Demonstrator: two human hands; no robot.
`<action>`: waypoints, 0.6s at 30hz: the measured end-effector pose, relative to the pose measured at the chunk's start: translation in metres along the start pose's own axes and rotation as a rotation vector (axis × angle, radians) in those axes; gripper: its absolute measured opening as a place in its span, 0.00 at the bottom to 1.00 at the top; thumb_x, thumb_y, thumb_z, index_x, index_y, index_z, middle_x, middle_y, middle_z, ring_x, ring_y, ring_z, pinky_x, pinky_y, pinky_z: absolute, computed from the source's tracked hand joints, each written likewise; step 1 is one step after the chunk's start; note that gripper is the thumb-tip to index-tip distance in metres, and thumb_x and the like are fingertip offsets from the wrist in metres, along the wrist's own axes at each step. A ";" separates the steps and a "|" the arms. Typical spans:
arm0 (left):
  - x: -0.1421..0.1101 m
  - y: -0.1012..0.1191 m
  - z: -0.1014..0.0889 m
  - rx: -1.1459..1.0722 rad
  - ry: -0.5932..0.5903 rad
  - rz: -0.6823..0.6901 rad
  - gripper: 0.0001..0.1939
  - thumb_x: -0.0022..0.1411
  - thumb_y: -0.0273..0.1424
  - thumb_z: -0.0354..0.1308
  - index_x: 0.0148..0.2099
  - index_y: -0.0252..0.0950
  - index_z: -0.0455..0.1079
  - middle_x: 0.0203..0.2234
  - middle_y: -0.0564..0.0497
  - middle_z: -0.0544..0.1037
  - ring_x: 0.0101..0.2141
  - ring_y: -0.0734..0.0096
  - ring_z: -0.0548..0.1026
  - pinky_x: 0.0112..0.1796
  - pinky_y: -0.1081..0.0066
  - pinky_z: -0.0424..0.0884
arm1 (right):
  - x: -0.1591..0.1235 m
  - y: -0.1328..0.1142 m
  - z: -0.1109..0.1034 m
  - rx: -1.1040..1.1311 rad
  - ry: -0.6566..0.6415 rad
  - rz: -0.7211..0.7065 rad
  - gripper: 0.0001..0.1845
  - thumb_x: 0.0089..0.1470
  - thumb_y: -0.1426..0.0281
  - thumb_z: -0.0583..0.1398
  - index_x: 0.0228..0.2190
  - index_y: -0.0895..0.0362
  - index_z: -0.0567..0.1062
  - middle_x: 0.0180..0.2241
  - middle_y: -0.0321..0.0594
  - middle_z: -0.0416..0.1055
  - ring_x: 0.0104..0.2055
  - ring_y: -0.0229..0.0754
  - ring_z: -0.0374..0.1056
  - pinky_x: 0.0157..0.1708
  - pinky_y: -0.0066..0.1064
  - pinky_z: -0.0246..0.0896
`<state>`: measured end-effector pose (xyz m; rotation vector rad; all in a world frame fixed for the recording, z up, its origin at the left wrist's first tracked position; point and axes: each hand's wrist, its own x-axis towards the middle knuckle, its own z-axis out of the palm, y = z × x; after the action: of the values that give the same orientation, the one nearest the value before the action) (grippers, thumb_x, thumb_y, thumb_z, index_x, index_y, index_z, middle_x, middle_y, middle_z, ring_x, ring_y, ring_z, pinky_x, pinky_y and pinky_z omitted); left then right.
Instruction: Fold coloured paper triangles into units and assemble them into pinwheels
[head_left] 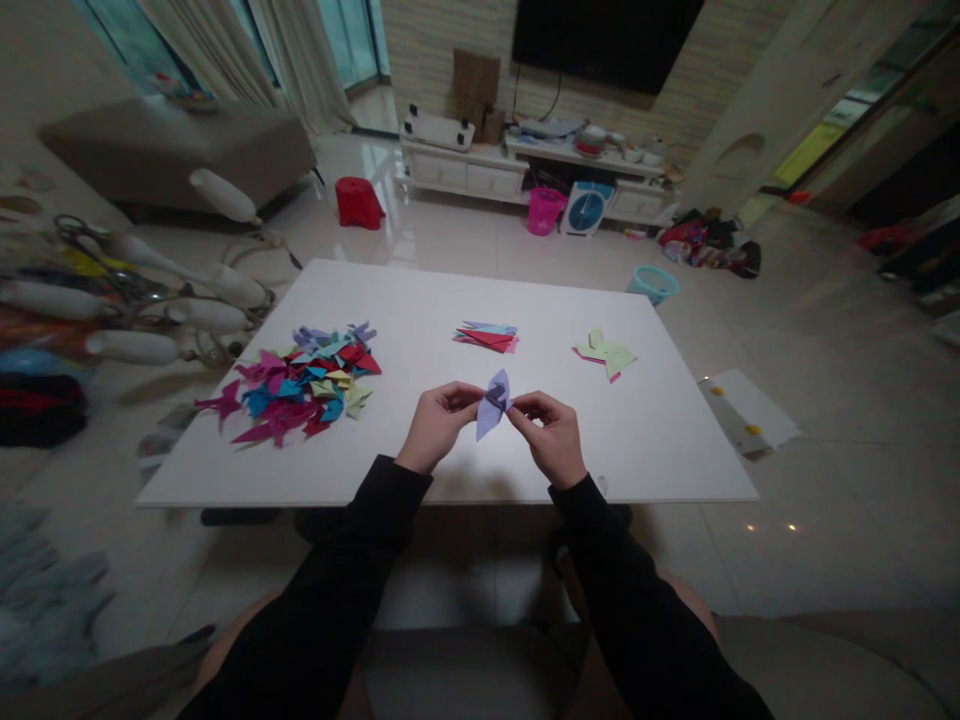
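A lavender origami crane (493,404) is held over the white table (420,475), between my two hands. My left hand (444,420) pinches its left side with thumb and forefinger. On the other side, my right hand (550,430) has its fingertips closed on the right edge. The crane's pale wings point up and down, and its darker middle shows between them. Just beyond it lies a small stack of narrow folded papers (487,338), in red, pink and blue. Farther right are light green folded papers (606,354) with pink beneath.
A heap of colourful origami cranes (300,385) covers the table's left part. White lamp arms (217,285) stand close to the left edge. Beyond the table are a red stool (358,203), a pink bin (545,210) and a blue basket (654,284).
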<state>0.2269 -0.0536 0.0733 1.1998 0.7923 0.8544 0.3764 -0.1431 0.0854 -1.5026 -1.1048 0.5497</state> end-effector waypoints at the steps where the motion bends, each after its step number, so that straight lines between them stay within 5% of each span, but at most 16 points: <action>1: 0.000 -0.001 0.000 -0.005 -0.001 0.000 0.14 0.47 0.36 0.74 0.35 0.34 0.79 0.31 0.46 0.83 0.35 0.62 0.80 0.40 0.63 0.77 | 0.000 0.000 0.000 0.003 0.003 0.005 0.06 0.52 0.65 0.66 0.28 0.54 0.80 0.29 0.37 0.78 0.30 0.41 0.71 0.33 0.34 0.66; 13: 0.000 -0.006 0.000 0.004 -0.019 -0.041 0.14 0.50 0.35 0.72 0.38 0.33 0.80 0.34 0.45 0.84 0.36 0.61 0.80 0.41 0.62 0.77 | 0.000 0.003 -0.003 -0.064 -0.017 -0.025 0.08 0.54 0.64 0.64 0.30 0.55 0.80 0.29 0.39 0.79 0.31 0.41 0.72 0.33 0.32 0.65; 18: 0.003 -0.012 -0.005 0.101 0.039 -0.067 0.18 0.48 0.34 0.72 0.41 0.33 0.78 0.41 0.44 0.83 0.35 0.65 0.80 0.40 0.64 0.76 | 0.018 0.032 -0.039 -0.335 0.028 -0.037 0.09 0.54 0.64 0.63 0.28 0.56 0.80 0.27 0.38 0.78 0.28 0.40 0.70 0.31 0.31 0.63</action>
<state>0.2256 -0.0510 0.0604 1.2417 0.9113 0.7924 0.4277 -0.1449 0.0696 -1.7668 -1.2447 0.3272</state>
